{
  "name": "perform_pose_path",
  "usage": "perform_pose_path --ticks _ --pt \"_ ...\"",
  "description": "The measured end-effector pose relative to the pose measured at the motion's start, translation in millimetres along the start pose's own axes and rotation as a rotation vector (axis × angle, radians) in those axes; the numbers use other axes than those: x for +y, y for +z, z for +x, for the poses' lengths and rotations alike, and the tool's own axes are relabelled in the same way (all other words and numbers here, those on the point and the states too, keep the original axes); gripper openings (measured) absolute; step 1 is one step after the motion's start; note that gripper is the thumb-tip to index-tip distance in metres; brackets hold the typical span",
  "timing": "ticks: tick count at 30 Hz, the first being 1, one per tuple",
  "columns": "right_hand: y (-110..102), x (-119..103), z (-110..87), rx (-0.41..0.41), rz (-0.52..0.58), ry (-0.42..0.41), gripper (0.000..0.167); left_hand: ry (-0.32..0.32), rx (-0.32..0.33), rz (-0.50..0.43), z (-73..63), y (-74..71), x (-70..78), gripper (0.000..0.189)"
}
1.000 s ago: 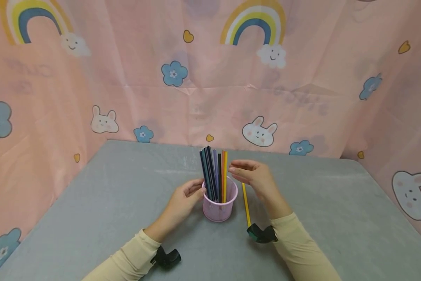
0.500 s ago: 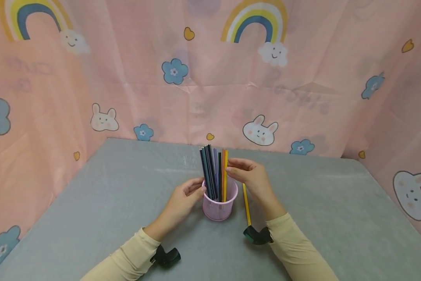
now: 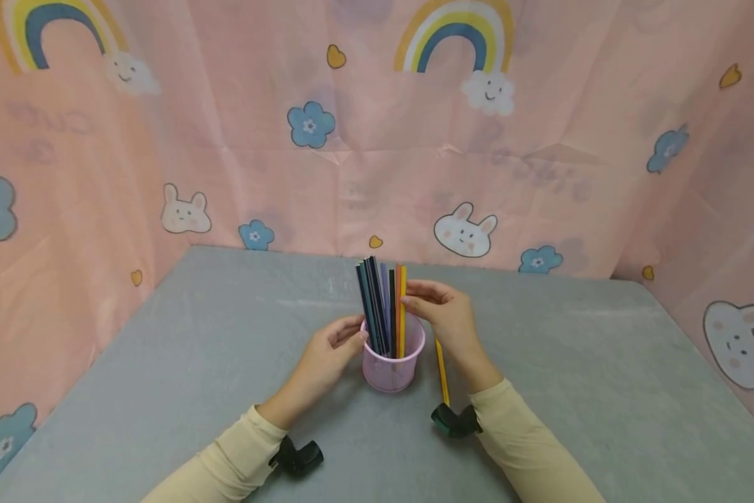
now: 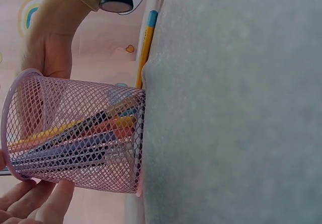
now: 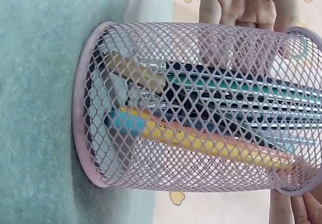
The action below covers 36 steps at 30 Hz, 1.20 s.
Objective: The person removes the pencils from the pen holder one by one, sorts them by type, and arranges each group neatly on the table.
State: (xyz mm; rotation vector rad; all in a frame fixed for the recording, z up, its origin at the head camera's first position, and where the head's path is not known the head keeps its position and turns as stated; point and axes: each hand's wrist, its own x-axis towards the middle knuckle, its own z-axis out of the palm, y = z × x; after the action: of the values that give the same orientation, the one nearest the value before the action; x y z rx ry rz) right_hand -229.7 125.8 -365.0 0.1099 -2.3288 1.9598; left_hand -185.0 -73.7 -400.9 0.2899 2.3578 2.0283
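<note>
A pink mesh pen cup (image 3: 389, 378) stands upright on the table, holding several dark pens (image 3: 372, 307), a purple one, an orange one and a yellow pencil (image 3: 403, 328). My left hand (image 3: 329, 356) grips the cup's left side, thumb at the rim. With thumb and fingers, my right hand (image 3: 447, 318) pinches the yellow pencil above the rim; its far fingers are partly hidden. A second yellow pencil (image 3: 442, 377) lies on the table right of the cup; its blue end (image 4: 152, 18) shows in the left wrist view. Through the mesh, the right wrist view shows the pens' lower ends (image 5: 136, 121).
The grey table (image 3: 226, 335) spreads out around the cup. A pink printed cloth (image 3: 377, 175) hangs behind it and at both sides. Black wrist camera mounts (image 3: 298, 457) stick out below the sleeves, the right one close to the lying pencil.
My right hand has moved slightly left, from beside the pens onto the yellow pencil in the cup. My left hand and the cup have stayed in place.
</note>
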Motion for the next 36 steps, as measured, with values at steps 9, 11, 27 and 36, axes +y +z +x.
perform_pose_path --ticks 9,11,27,36 --pt "-7.4 -2.9 1.6 0.018 0.122 -0.019 0.033 0.001 -0.011 0.000 2.8 0.4 0.5 0.041" --pt "-9.1 -5.4 1.4 0.022 0.133 -0.012 0.034 0.003 -0.013 -0.003 3.2 0.5 0.7 0.041" --pt "-22.9 -22.3 -2.6 0.044 0.237 -0.011 0.022 0.001 -0.010 -0.003 2.5 -0.6 -0.4 0.041" --pt "-31.9 -30.3 -3.4 0.070 0.377 -0.042 0.022 0.006 -0.002 -0.002 2.3 -0.8 -1.6 0.040"
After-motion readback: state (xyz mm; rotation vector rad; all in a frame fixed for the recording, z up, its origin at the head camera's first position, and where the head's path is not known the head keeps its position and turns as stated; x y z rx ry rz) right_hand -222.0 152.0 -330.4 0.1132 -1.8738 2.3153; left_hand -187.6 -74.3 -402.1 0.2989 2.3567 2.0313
